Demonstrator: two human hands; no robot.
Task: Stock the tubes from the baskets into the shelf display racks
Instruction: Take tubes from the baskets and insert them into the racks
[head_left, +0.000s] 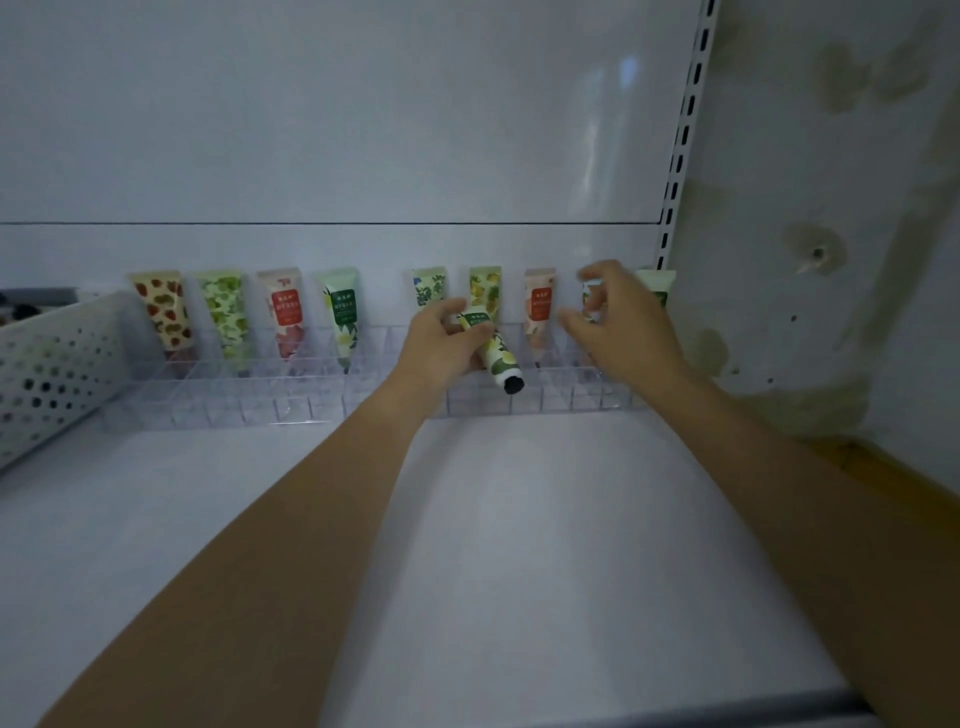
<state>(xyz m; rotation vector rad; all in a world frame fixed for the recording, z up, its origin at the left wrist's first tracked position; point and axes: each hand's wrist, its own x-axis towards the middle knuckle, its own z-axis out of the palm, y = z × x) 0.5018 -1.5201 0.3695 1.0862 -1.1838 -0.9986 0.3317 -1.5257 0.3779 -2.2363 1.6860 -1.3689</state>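
Observation:
My left hand (441, 343) grips a white tube with a green label and black cap (498, 358), tilted cap-down over the clear display rack (270, 400). My right hand (618, 322) hovers with loosely curled fingers around an upright tube (591, 299) near the rack's right end; whether it touches the tube is unclear. Several patterned tubes stand cap-down in the rack's back row, among them a strawberry tube (163, 309), a red-label tube (284, 312) and a green tube (658, 286) at the far right.
A white perforated basket (47, 374) sits on the shelf at the left, touching the rack's end. The white shelf board (467, 545) stretches toward me. A slotted upright (683, 135) and a stained wall (831, 208) bound the right side.

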